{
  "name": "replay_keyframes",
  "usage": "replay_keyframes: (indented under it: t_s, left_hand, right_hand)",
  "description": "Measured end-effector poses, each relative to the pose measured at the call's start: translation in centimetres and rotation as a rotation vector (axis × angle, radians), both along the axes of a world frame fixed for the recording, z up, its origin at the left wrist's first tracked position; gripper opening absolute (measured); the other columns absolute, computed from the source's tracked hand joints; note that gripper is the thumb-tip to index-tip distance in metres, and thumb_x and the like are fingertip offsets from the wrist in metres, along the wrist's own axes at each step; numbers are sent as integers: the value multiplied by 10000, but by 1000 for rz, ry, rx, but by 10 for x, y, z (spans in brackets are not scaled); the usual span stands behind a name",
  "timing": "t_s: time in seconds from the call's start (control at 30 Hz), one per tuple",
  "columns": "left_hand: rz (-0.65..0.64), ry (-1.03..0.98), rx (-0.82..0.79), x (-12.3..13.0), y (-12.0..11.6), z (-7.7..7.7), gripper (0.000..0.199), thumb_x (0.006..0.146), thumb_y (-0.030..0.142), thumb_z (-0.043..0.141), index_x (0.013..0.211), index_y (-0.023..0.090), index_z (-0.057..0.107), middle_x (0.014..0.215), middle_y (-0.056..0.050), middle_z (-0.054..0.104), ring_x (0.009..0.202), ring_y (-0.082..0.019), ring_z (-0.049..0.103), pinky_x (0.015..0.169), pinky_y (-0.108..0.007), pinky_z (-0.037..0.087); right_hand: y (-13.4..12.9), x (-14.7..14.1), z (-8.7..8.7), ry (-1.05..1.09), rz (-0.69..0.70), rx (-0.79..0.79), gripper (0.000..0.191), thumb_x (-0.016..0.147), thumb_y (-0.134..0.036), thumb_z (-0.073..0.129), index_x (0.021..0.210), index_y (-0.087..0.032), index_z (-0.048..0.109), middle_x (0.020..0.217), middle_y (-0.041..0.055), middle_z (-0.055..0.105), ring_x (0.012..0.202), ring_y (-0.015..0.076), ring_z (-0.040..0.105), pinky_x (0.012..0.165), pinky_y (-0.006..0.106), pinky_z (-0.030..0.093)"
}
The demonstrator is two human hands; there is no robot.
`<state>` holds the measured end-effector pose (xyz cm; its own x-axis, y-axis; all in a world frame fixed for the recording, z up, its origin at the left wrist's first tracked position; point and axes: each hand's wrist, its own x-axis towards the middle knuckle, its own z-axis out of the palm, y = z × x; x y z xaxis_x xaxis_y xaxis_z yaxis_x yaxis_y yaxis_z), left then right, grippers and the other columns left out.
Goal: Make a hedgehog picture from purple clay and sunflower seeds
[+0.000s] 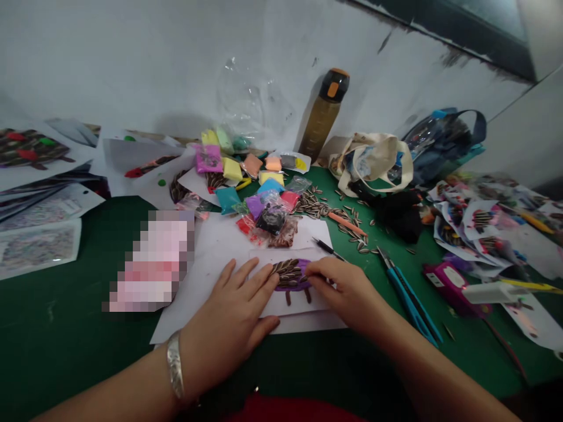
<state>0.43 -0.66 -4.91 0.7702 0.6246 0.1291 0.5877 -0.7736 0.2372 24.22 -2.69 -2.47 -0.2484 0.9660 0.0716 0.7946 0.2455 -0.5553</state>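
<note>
My left hand (233, 310) lies flat on a white sheet of paper (211, 293), fingers spread, a silver bangle (175, 364) on its wrist. Its fingertips nearly reach a purple clay shape (292, 287) covered in rows of striped sunflower seeds (288, 274), with brown clay legs below it on a smaller paper card (285, 308). My right hand (341, 290) rests curled at the shape's right edge, fingertips against the seeds. Whether those fingers pinch a seed is hidden. A black-tipped tool (328, 248) lies just beyond that hand.
Loose seeds (325, 210) and bagged coloured clay (233, 181) lie behind the paper. Teal-handled scissors (409, 299) lie to the right. A bottle (325, 114), a cloth bag (373, 161) and printed sheets (475, 225) crowd the green table (65, 334). A pixelated pink patch (152, 261) sits left.
</note>
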Motion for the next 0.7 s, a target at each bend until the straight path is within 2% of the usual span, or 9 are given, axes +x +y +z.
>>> replay_keyframes:
  t_s: [0.17, 0.43, 0.7]
  left_hand:
    - [-9, 14, 9, 0, 0, 0, 508, 890, 408, 543, 1342, 182, 484, 1396, -104, 489, 1309, -354, 371, 1059, -592, 259]
    - [-11, 27, 17, 1, 0, 1, 512, 895, 420, 534, 1341, 174, 484, 1392, -100, 494, 1306, -352, 372, 1058, -591, 264]
    - [-1, 1, 1, 1, 0, 0, 492, 892, 426, 531, 1324, 191, 506, 1390, -98, 497, 1307, -349, 376, 1068, -581, 252]
  right_hand:
    - [-7, -2, -10, 16, -64, 62, 117, 888, -187, 513, 919, -195, 625, 849, 18, 651, 792, 150, 579, 730, 267, 431]
    - [-9, -8, -19, -68, -38, 157, 161, 905, -175, 470, 920, -156, 629, 842, 65, 614, 808, 184, 551, 759, 312, 440]
    - [-10, -10, -21, -120, -20, 153, 178, 914, -192, 454, 926, -165, 630, 828, 73, 613, 797, 193, 537, 755, 323, 444]
